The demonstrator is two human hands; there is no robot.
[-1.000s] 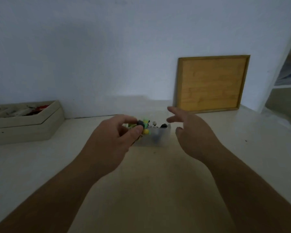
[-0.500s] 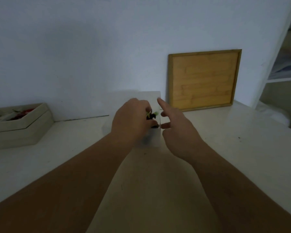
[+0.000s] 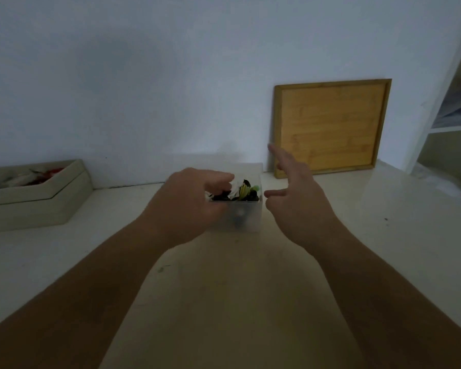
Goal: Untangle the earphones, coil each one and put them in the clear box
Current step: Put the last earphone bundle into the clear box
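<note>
Clear box (image 3: 246,217): I see a small frosted-plastic box with straight walls and an open top, standing on the table (image 3: 224,302) between my two hands.
Earphones (image 3: 237,193): a heap of black, white, yellow and green pieces inside the box, reaching its rim; single cords are too blurred to pick out.
Left hand (image 3: 190,206): over the box's left side, fingers curled loosely toward the heap; whether the grip pinches anything I cannot tell.
Right hand (image 3: 294,201): just right of the box, grip wide, fingers spread and straight, holding nothing.
Table: smooth, pale, slightly glossy surface.
Wooden tray (image 3: 329,126): square, bamboo-grained with a raised frame, leaning upright against the white wall behind the right hand.
Beige box (image 3: 37,201): angular, matte, at far left, with red and pale items inside.
</note>
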